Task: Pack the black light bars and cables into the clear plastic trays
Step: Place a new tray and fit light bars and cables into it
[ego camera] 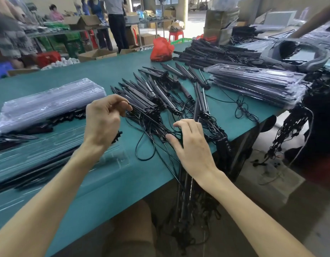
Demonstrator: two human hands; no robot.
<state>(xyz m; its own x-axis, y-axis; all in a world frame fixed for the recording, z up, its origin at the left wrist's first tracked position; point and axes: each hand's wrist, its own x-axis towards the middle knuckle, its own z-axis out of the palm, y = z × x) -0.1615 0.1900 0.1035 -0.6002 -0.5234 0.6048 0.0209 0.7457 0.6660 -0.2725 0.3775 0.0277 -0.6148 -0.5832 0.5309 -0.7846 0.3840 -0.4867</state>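
The left hand [103,119] pinches one strand of the black cables [151,143] in curled fingers; the right hand [190,145] rests spread-fingered on the tangle. Loose light bars [156,93] fan out mid-table, between a stack of clear trays [49,104] and filled trays [257,84]. A red bag [161,50] sits beyond on the teal table [104,173], and cardboard boxes [97,53] crowd the floor behind.

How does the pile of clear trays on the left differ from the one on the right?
The left pile looks pale and milky, with black parts only along its near edge; the right pile looks dark, black bars showing through it. The left pile sits by the left hand; the right pile lies past the loose bars. Both are stacked clear trays on the green table.
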